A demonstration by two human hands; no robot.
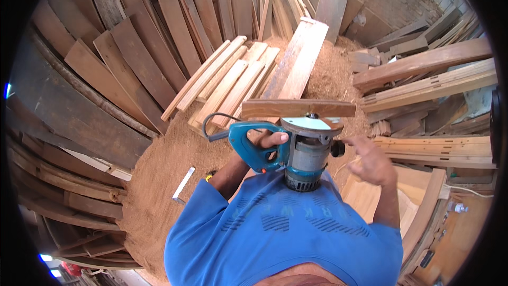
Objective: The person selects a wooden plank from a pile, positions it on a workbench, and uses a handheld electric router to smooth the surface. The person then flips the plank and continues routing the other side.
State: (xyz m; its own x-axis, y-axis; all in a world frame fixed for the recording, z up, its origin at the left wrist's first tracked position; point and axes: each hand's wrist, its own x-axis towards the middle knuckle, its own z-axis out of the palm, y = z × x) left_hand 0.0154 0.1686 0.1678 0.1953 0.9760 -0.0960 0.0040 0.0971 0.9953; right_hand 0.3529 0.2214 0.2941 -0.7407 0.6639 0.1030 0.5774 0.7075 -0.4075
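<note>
A teal and grey router point(308, 153) is held up against my chest, its motor end toward me and its base plate facing away. A straight strip of wood point(296, 108) lies across the base, seemingly fixed to it. My left hand point(271, 140) is wrapped round the teal D-shaped handle, thumb on its upper part. Just off the router's black side knob point(337, 148) is my right hand point(371, 162), fingers apart and partly bent; whether a fingertip touches the knob cannot be told. A black cord point(207, 130) loops out from the handle.
Several light planed wood pieces point(227, 82) lie ahead on the sawdust-covered floor point(153, 180), beside a long board point(299, 58). Tall planks point(143, 58) lean at the left and back. Slotted beams point(434, 87) are stacked at the right. A pale flat strip point(183, 182) lies on the sawdust.
</note>
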